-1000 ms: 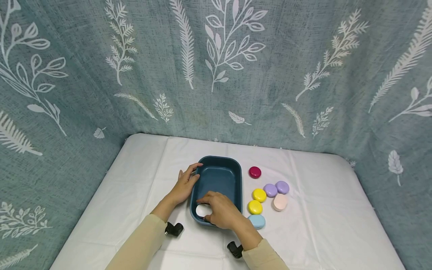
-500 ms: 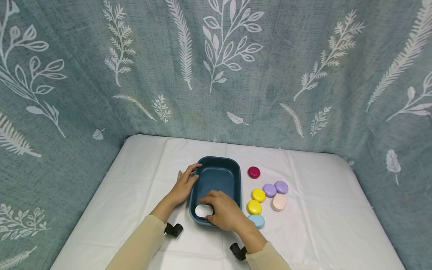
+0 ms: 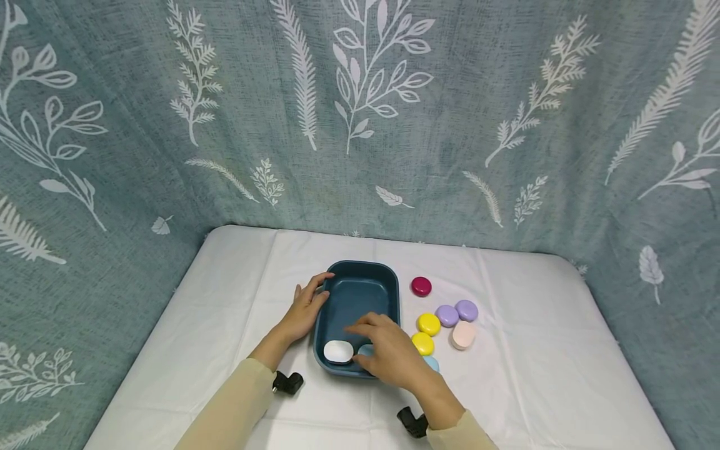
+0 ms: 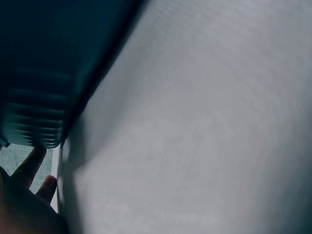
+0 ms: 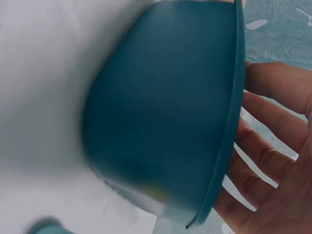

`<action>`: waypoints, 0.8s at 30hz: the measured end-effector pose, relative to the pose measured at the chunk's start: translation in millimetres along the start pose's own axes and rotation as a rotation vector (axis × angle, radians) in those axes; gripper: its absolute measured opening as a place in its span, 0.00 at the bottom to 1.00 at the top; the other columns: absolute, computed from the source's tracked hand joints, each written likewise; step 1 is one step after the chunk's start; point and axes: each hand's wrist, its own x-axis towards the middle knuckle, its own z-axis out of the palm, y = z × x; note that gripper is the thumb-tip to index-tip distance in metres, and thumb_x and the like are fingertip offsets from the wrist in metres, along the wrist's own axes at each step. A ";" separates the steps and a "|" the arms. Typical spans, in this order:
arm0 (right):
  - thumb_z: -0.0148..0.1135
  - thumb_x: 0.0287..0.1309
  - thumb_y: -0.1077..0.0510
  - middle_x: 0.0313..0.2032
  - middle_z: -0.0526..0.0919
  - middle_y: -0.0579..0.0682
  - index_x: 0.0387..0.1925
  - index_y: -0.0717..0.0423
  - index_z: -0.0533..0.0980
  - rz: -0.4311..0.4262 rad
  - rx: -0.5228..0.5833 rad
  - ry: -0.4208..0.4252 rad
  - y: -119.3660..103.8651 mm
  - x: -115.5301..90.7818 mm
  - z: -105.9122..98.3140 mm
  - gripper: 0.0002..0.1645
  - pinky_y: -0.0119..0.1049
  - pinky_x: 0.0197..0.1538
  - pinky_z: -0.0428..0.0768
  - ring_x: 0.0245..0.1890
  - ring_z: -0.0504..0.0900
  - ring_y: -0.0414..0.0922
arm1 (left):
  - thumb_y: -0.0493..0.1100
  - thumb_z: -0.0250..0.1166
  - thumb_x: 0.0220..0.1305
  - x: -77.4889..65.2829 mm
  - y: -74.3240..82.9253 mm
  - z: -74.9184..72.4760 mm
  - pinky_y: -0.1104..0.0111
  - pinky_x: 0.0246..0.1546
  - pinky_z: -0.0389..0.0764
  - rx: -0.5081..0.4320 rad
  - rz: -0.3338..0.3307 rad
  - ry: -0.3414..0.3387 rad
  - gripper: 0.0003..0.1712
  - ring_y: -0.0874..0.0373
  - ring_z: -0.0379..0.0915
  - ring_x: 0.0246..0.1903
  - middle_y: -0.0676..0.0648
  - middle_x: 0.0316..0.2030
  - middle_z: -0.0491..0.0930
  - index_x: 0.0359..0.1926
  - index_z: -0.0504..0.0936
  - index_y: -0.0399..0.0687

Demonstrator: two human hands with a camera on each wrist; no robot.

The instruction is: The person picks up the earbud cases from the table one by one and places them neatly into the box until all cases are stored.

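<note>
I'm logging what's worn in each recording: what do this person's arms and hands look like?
The left sleeve and right sleeve are plain light beige, with no markings visible. The left hand and right hand wear no gloves. A small, black, angular device juts out by the left cuff, a similar one by the right; no cable shows.

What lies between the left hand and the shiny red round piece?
The dark blue rectangular tray, which the left hand touches, then a bare strip of white cloth. The head view shows it.

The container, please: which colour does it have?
The container is dark teal, clearest in the head view.
</note>
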 end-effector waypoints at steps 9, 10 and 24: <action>0.77 0.57 0.55 0.58 0.82 0.44 0.61 0.46 0.82 0.012 0.024 0.050 8.0 -10.9 -10.6 0.29 0.47 0.61 0.82 0.58 0.78 0.47 | 0.44 0.48 0.82 1.3 -1.4 1.0 0.37 0.78 0.23 -0.005 0.015 0.015 0.24 0.45 0.59 0.78 0.43 0.75 0.68 0.74 0.66 0.61; 0.77 0.57 0.55 0.57 0.82 0.44 0.61 0.45 0.82 0.016 0.023 0.057 8.9 -12.4 -11.5 0.29 0.46 0.60 0.82 0.58 0.78 0.46 | 0.44 0.48 0.83 1.3 -1.8 1.1 0.38 0.79 0.24 -0.006 0.014 0.013 0.24 0.45 0.58 0.78 0.43 0.75 0.68 0.74 0.66 0.61; 0.80 0.52 0.56 0.55 0.81 0.41 0.60 0.44 0.83 0.084 0.009 0.140 23.6 -32.0 -21.8 0.32 0.44 0.59 0.83 0.58 0.78 0.44 | 0.47 0.47 0.83 1.4 -3.6 0.4 0.40 0.79 0.23 -0.006 0.005 0.008 0.24 0.47 0.58 0.78 0.45 0.75 0.67 0.75 0.65 0.60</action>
